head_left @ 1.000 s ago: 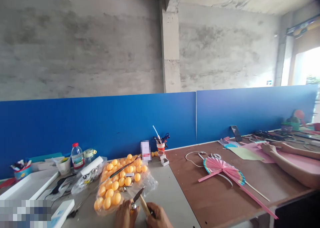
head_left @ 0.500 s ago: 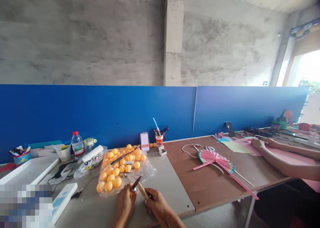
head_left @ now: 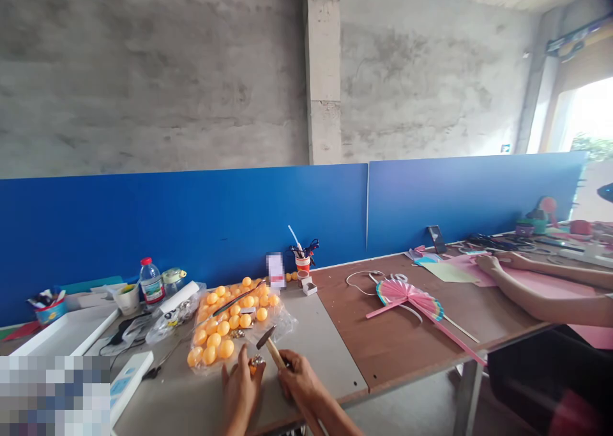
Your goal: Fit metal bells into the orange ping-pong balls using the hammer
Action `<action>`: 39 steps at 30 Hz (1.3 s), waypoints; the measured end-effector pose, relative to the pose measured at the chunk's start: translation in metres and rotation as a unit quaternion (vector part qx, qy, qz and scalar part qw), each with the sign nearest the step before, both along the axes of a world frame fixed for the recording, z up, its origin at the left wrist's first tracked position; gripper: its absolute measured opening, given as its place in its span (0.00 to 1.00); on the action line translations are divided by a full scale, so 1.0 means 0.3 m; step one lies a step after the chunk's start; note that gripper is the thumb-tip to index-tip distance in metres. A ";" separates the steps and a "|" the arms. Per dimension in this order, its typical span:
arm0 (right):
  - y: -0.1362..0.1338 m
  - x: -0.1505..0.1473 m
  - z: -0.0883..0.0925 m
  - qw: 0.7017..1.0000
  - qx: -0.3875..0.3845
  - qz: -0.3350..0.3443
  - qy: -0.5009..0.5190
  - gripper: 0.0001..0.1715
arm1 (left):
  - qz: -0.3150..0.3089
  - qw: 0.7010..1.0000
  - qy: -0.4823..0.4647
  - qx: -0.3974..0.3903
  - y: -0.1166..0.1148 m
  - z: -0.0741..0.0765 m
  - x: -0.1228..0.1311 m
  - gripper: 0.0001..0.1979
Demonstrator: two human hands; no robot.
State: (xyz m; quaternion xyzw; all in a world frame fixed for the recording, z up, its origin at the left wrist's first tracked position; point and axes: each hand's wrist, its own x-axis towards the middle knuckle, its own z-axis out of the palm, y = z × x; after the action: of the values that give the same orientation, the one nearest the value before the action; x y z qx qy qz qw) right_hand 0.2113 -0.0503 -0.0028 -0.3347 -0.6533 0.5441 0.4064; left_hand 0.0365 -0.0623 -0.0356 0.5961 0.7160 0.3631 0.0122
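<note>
My right hand (head_left: 297,377) is closed round the wooden handle of a small hammer (head_left: 274,352), its dark metal head raised and tilted to the left. Just left of it, my left hand (head_left: 242,385) pinches a small orange ball (head_left: 253,369) between thumb and fingers, low over the grey table. Shiny metallic bits (head_left: 257,360) show on top of the ball; their exact kind is too small to tell. The hammer head is above the ball and apart from it. Beyond my hands lies a clear plastic bag of orange balls (head_left: 223,328).
A white power strip (head_left: 131,382), a white tray (head_left: 71,330) and a bottle (head_left: 152,283) stand at left. A cup of tools (head_left: 302,265) is at the back. On the brown table lies a pink paper fan (head_left: 409,293). Another person's arms (head_left: 522,289) rest on pink paper at right.
The hammer head has lifted away from the ball, up and slightly right. My left fingers have shifted and show more metallic bits on the ball. The view has tilted slightly.
</note>
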 end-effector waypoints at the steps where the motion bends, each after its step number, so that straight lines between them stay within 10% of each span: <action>1: -0.001 0.000 0.002 1.000 -0.001 -0.002 0.000 0.16 | 0.013 1.000 -0.017 0.001 -0.006 -0.007 0.003 0.26; 39: -0.038 0.023 0.002 0.998 0.025 0.018 -0.056 0.21 | 0.016 0.997 0.041 0.059 -0.012 -0.050 -0.003 0.21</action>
State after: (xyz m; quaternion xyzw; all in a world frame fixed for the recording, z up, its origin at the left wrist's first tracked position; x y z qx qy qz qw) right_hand 0.2183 -0.0618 -0.0022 -0.3423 -0.6944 0.5149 0.3681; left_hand 0.0356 -0.0659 -0.0507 0.5991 0.7023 0.3801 -0.0585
